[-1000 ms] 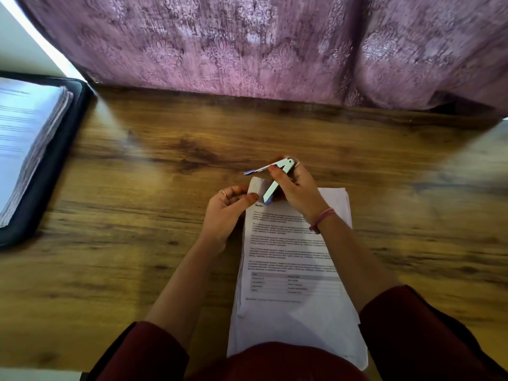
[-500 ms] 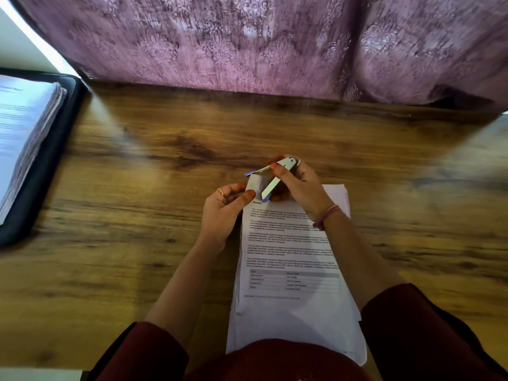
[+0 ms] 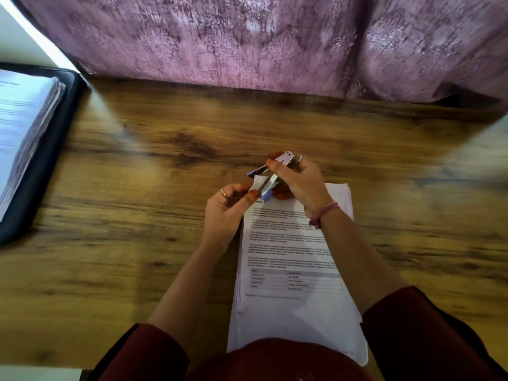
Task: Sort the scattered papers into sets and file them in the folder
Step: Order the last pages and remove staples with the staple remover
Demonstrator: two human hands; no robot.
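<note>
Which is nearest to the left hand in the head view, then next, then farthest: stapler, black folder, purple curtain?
From the left hand:
1. Stapler, just beyond its fingertips, gripped by the right hand.
2. Purple curtain, along the table's far edge.
3. Black folder, far left.

I look down on a wooden table (image 3: pixel 154 166) with dark grain and knots running across its brown top. Along its far edge hangs a mauve curtain (image 3: pixel 275 42) with a faded damask pattern, falling in folds to the tabletop. At upper left I see a pale wall (image 3: pixel 16 37) crossed by a bright diagonal strip of light (image 3: pixel 35 34). Soft light patches lie on the table at far left and far right.
</note>
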